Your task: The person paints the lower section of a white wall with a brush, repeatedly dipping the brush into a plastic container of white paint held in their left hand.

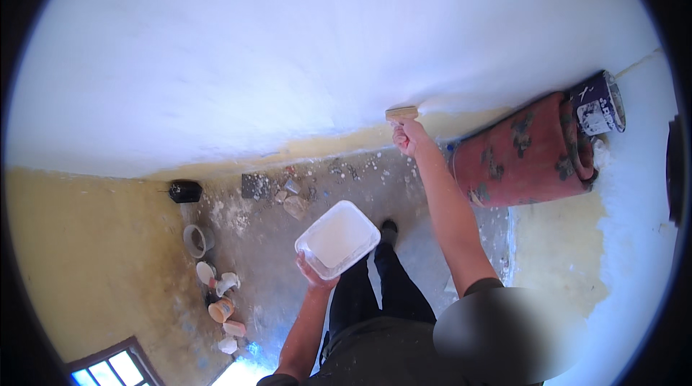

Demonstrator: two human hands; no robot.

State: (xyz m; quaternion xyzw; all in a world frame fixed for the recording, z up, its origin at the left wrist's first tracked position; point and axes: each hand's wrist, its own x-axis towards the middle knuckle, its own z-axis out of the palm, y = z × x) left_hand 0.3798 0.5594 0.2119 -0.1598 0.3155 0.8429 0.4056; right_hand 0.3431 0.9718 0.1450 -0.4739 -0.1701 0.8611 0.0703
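White paint is filling the tub [337,238] that the left hand [315,271] is cupping from beneath, below the wall [288,47], where the right hand [408,135] is clamping a brush [401,113]; tilting the tub could spill it.

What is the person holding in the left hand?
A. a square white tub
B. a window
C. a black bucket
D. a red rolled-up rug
A. The left hand holds up a square white tub with white paint inside, while the right hand presses a brush against the white wall.
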